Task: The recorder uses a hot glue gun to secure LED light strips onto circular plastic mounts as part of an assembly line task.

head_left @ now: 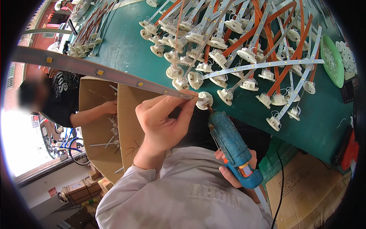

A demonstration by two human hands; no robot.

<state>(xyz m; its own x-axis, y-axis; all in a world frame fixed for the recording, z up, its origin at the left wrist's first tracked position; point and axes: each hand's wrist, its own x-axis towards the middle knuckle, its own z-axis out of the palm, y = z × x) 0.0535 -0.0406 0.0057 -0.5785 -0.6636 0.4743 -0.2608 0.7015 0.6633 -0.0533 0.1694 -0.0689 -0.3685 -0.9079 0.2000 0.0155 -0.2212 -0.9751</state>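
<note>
Pinched in the fingers of my left hand [162, 120] is the end of a long LED strip [114, 76], which stretches away to the upper left. A round white plastic base [205, 100] sits at that end, right by my fingertips. My right hand [230, 178] is wrapped round the handle of a teal glue gun [230, 139]. The gun's brown, stained nozzle points up at the white base and is at or very close to its lower edge. A pale glue stick [262, 196] runs out of the gun's back.
Many LED strips with white bases [248, 55] lie heaped across the green table [126, 38]. A green bowl [332, 63] and white discs [345, 57] are at the right. An open cardboard box [127, 110] stands left; another person [61, 91] reaches into it. A black cord [282, 179] hangs near the gun.
</note>
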